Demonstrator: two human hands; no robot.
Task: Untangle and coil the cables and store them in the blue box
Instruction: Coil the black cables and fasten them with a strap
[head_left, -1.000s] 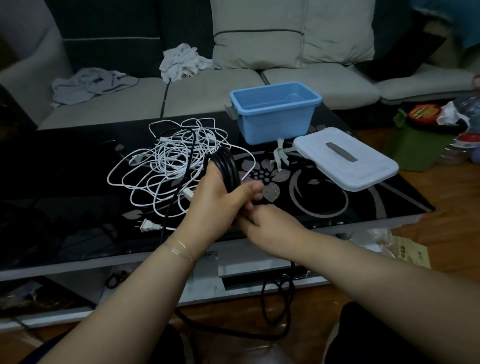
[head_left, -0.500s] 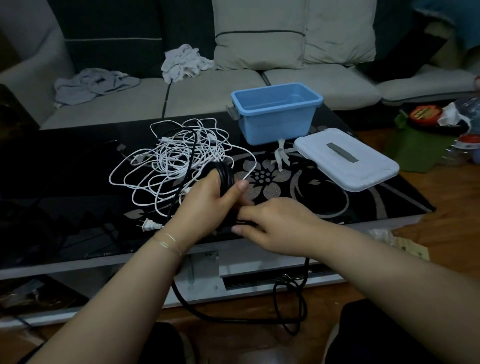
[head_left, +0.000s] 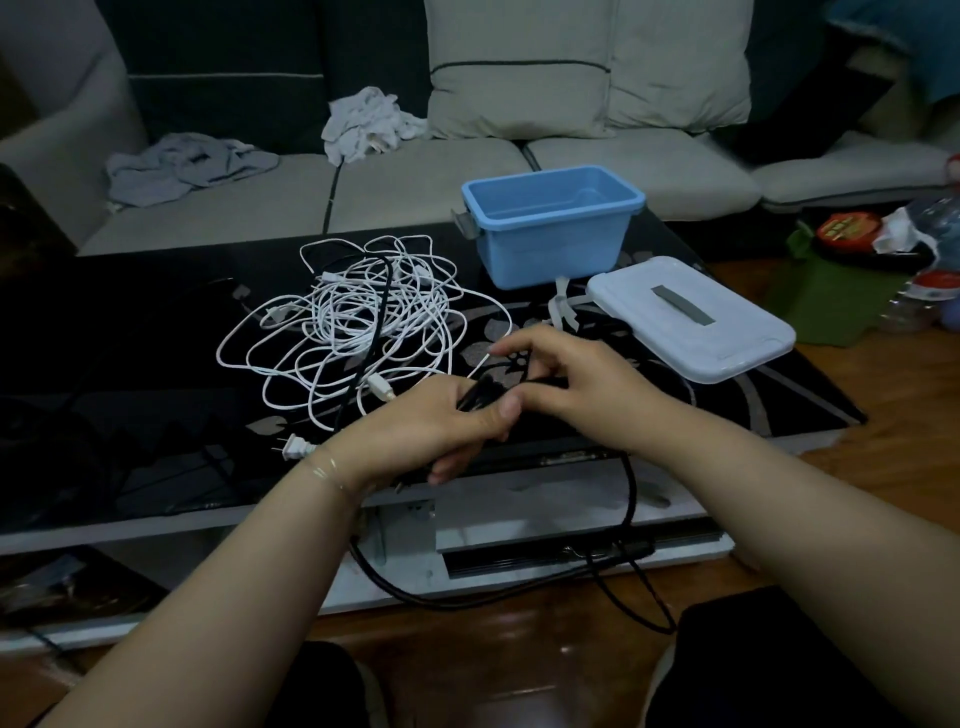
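While left hand (head_left: 415, 431) grips black cable (head_left: 631, 499), right hand (head_left: 576, 384) pinches it.

The person is showing two bare forearms with no sleeves reaching them; the left hand (head_left: 431, 421) is wearing a thin, pale, glinting bracelet (head_left: 324, 470) at the wrist, while the right hand (head_left: 582, 379) is wearing nothing

The room is dim and bluish, with soft, even light and no hard shadows. The glossy black table (head_left: 130, 364) gives faint reflections on its left part. Wide-angle bending curves the edges, and the far right corner is slightly blurred.
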